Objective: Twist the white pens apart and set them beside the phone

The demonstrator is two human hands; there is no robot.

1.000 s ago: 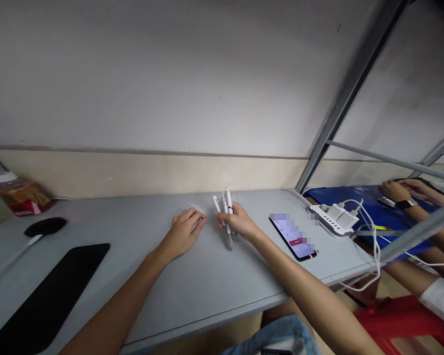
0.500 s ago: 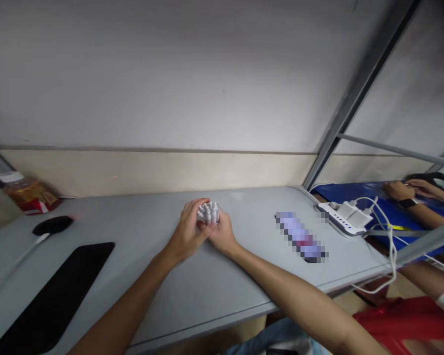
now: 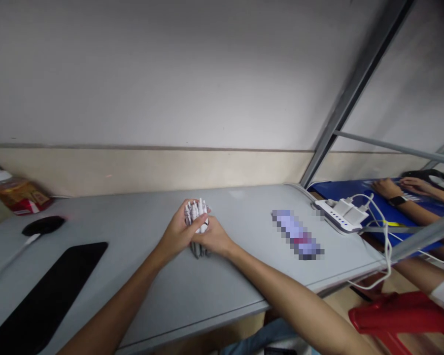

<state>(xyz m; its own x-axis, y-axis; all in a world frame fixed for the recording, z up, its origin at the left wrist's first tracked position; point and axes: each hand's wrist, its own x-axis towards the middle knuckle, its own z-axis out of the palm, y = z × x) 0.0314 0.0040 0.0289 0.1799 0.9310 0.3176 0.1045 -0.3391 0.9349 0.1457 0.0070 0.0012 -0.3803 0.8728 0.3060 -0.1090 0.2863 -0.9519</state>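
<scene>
A bundle of thin white and grey sticks (image 3: 197, 210) stands roughly upright between my two hands, above the grey desk (image 3: 162, 296). My left hand (image 3: 179, 229) wraps round its left side, with the thumb across the front. From the right, my right hand (image 3: 214, 234) closes round the same bundle, its fingers partly hidden. The sticks' ends show above my fingers and below my palms. What exactly the sticks are is too small to tell.
Left: a black mat (image 3: 55, 291), a black mouse (image 3: 43, 226) and a jar (image 3: 20, 195). Right: a blurred-out phone (image 3: 297, 234), a white power strip (image 3: 340, 214) with cables, a metal post (image 3: 351, 103), a red chair (image 3: 406, 315) and another person's hands (image 3: 388, 190).
The bundle now stands more upright, with its lower ends showing below my hands. Both hands have shifted slightly left in the view, and the whole view has moved a little.
</scene>
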